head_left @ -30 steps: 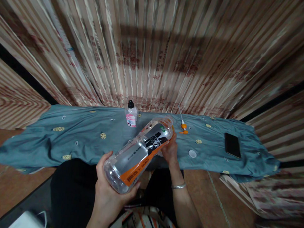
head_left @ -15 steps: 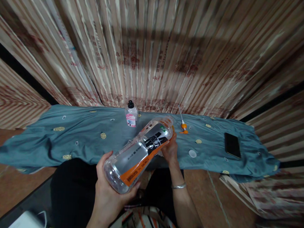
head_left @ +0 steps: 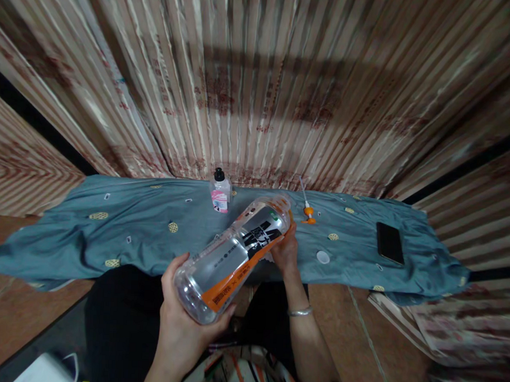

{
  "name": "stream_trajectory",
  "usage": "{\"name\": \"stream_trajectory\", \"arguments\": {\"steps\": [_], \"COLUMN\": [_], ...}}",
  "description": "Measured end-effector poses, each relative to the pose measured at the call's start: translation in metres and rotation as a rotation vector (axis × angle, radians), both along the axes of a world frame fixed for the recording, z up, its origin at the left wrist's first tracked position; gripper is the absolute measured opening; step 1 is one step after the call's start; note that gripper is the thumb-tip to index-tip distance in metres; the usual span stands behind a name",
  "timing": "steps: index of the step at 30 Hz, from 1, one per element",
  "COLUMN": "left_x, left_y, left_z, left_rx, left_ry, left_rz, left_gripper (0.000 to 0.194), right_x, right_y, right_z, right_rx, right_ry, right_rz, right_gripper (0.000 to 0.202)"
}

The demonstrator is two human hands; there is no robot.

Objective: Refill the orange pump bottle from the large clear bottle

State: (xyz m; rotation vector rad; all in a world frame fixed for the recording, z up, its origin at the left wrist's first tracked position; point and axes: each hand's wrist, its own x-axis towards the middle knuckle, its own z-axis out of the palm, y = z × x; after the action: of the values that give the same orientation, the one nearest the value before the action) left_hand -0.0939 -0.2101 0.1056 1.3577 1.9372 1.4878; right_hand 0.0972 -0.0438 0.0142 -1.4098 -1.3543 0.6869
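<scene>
A large clear plastic bottle with a silver, black and orange label is held tilted above my lap, its mouth end up toward the right. Around its base curl the fingers of my left hand. My right hand grips the neck end from behind, and the bottle hides part of its fingers. Beyond the bottle stands a small clear bottle with a black top and pink label. An orange pump head with a white tube lies just past my right hand. Closer to me rests a white round disc.
A teal cloth with pineapple prints covers the low table. At its right lies a black phone. A striped curtain hangs directly behind. At the lower left is a white object with a cable.
</scene>
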Motion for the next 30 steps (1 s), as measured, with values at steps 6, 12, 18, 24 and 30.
{"name": "stream_trajectory", "arguments": {"steps": [6,12,18,24,30], "left_x": [-0.0004,-0.0004,0.0,0.0,0.0011], "left_y": [-0.0001,-0.0002,0.0003,0.0004,0.0002], "left_z": [-0.0012,-0.0013,-0.0016,-0.0019,-0.0005], "left_rx": [0.007,0.0,-0.001,0.0,0.001], "left_ry": [-0.006,-0.013,-0.021,-0.031,-0.045], "left_rz": [-0.002,0.001,-0.003,0.002,0.003], "left_gripper": [0.092,0.092,0.092,0.093,0.091], "right_x": [0.0,-0.0003,0.0002,0.0004,0.0003], "right_y": [0.0008,0.0011,0.0011,0.0008,-0.0001], "right_z": [-0.0017,-0.0015,-0.0003,-0.0004,0.002], "right_rx": [0.01,0.029,0.004,0.026,0.004], "right_ry": [0.006,-0.005,-0.011,-0.008,-0.019], "right_rz": [0.004,-0.007,0.0,0.002,0.002], "right_gripper": [0.059,0.061,0.064,0.062,0.062]}}
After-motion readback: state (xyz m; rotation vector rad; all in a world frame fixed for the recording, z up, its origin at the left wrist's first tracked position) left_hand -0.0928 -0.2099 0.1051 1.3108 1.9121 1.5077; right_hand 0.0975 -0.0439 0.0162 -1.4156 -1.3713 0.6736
